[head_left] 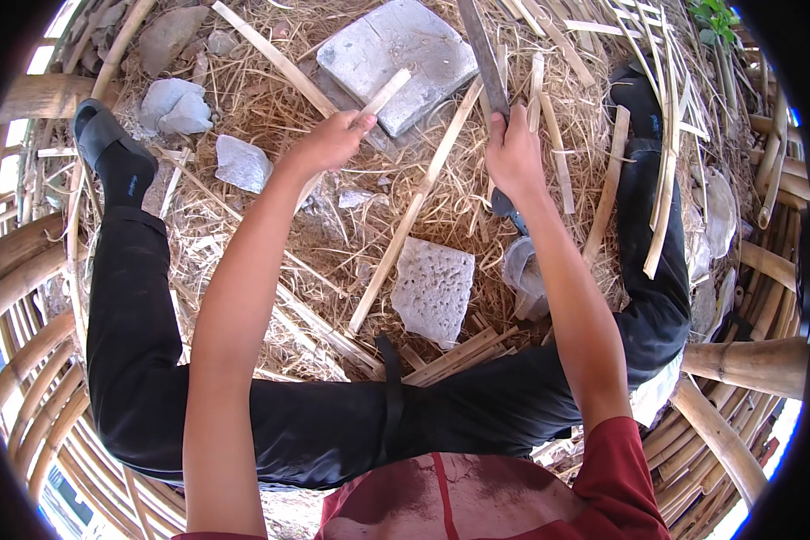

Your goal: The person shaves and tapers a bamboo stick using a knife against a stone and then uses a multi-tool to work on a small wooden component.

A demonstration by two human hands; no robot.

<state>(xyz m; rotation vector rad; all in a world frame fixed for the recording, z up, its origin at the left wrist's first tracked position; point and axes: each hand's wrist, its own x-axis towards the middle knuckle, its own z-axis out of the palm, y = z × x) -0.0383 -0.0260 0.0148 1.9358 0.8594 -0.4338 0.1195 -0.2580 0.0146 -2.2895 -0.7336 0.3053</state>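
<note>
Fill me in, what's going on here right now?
The left hand grips a pale bamboo strip, its far end in front of a gray block in this view. The right hand holds a long dark blade, apart from that strip. Fibrous shavings and a pitted slab lie nearby.

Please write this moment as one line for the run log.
left hand: holds bamboo strip | right hand: holds long-bladed knife | gray slab: ahead of hands
</note>
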